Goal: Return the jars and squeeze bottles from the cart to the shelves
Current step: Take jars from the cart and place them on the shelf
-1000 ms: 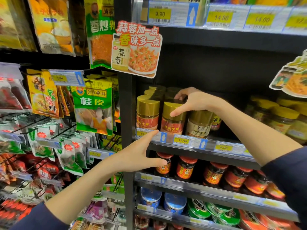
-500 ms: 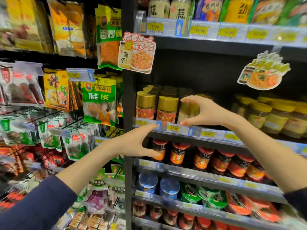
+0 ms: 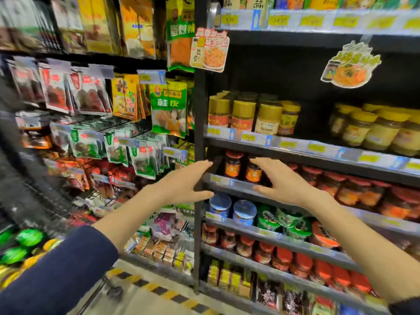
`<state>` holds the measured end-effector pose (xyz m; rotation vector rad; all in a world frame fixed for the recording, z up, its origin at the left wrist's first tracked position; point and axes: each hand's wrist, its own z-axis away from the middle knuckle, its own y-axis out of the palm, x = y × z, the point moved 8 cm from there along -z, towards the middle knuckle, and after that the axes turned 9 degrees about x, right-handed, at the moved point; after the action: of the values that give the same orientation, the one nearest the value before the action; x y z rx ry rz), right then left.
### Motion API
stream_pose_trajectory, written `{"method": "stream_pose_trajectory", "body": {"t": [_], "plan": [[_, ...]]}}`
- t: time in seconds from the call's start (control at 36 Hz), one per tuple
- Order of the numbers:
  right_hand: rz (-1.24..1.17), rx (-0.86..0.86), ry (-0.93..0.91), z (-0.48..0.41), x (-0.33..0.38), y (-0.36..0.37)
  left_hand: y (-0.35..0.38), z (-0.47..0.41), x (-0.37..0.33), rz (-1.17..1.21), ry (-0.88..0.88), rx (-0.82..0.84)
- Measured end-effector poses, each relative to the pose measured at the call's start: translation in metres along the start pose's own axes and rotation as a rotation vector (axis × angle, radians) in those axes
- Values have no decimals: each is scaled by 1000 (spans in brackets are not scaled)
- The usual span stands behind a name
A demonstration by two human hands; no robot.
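Note:
Gold-lidded jars (image 3: 243,114) stand in rows on the black shelf (image 3: 295,145) at upper middle, one with a pale label (image 3: 268,120) at the front. Dark jars with red lids (image 3: 233,164) fill the shelf below. My left hand (image 3: 184,185) hovers open in front of the black shelf post (image 3: 198,137), holding nothing. My right hand (image 3: 284,180) is open too, fingers spread before the red-lidded jars, apart from them. The cart (image 3: 25,248) shows at lower left, blurred, with green and yellow items in it.
Hanging spice packets (image 3: 168,108) fill pegs at left. Yellow-lidded jars (image 3: 381,130) stand at right on the same shelf. Blue-lidded tubs (image 3: 244,211) and green-lidded tubs (image 3: 293,223) sit lower. A yellow-black striped strip (image 3: 159,289) marks the floor.
My right hand has let go of the gold-lidded jar on the shelf and dropped to the level of the red-lidded jars. Both hands pulled back; the view swung left and down.

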<state>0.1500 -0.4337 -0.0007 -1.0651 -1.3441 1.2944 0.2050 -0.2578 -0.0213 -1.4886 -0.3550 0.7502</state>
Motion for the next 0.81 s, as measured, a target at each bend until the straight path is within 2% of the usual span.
{"method": "stream_pose_trajectory", "body": {"t": [0.17, 0.33, 0.58, 0.72, 0.81], "plan": [[-3, 84, -92, -29, 55, 19, -2, 55, 42, -37, -97, -38], [70, 128, -229, -90, 136, 36, -3, 114, 128, -77, -306, -48], [147, 193, -481, -210, 310, 72, -10, 240, 277, -178, -601, -7], [201, 197, -604, -245, 399, 85, -6, 303, 337, -236, -715, 60], [243, 204, -699, -267, 452, 102, 0, 344, 374, -243, -804, 45]]}}
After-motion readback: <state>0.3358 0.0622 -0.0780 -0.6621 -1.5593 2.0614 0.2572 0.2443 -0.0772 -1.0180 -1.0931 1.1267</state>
